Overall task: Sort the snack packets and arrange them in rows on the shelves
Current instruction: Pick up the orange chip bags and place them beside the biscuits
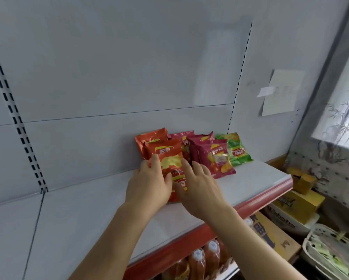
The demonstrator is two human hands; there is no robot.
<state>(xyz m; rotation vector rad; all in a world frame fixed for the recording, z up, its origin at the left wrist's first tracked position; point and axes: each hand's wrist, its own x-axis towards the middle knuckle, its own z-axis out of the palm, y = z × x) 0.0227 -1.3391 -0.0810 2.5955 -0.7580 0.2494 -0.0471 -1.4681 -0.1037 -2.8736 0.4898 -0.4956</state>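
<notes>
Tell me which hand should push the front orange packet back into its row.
Left, probably. The left hand already holds the front orange packet along its left edge, fingers curled onto its face. The right hand lies open over its lower right corner, next to the pink packets.

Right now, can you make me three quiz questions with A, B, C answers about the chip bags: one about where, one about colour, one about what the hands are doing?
1. Where is the green packet?
A. right end of the row
B. left end
C. on the floor

2. What colour are the packets between the hands?
A. blue
B. orange-red
C. white

3. What is the left hand doing?
A. hanging idle
B. waving
C. holding a packet

Answers: 1 A, it lies past the pink packets on the shelf. 2 B, the orange-red packets show it. 3 C, its fingers curl on the packet edge; the right hand lies open.
</notes>
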